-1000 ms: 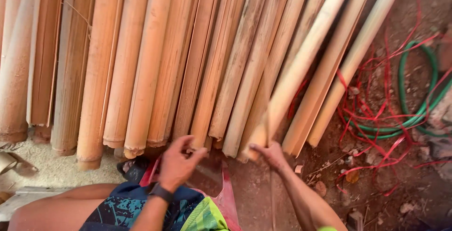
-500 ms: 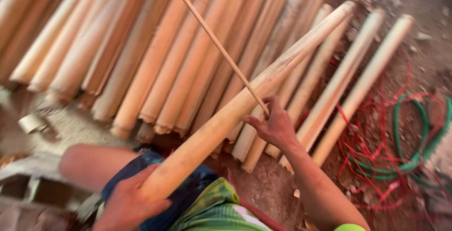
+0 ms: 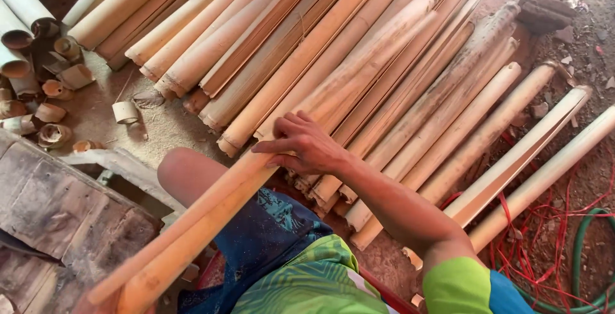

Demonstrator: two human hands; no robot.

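Your right hand (image 3: 307, 146) lies on top of the long bamboo pole (image 3: 192, 237) that crosses your lap, fingers (image 3: 282, 125) spread narrow and pressing down on it rather than wrapped round it. The pole runs from the stack of split bamboo (image 3: 359, 77) in the middle down to the near left corner, over your bare knee (image 3: 186, 173) and blue shorts (image 3: 269, 231). Your left hand is out of view below the frame, so you cannot tell from here what it holds.

With only a flat palm on a round, smooth pole, I judge it could roll or slide off your thigh toward the wooden block (image 3: 64, 211) at near left. The far end sits among loose poles; dragging it may shift its neighbours, which lean on one another. Split edges in the stack look sharp enough to nick fingers. At near right, the red cord (image 3: 544, 237) and green hose (image 3: 583, 256) on the dirt floor (image 3: 576, 32) lie tangled just beside the outer poles, and could snag one that is pulled.

No real containers show. The short cut bamboo rings (image 3: 45, 77) at far left are hollow tubes, and those that face you look empty
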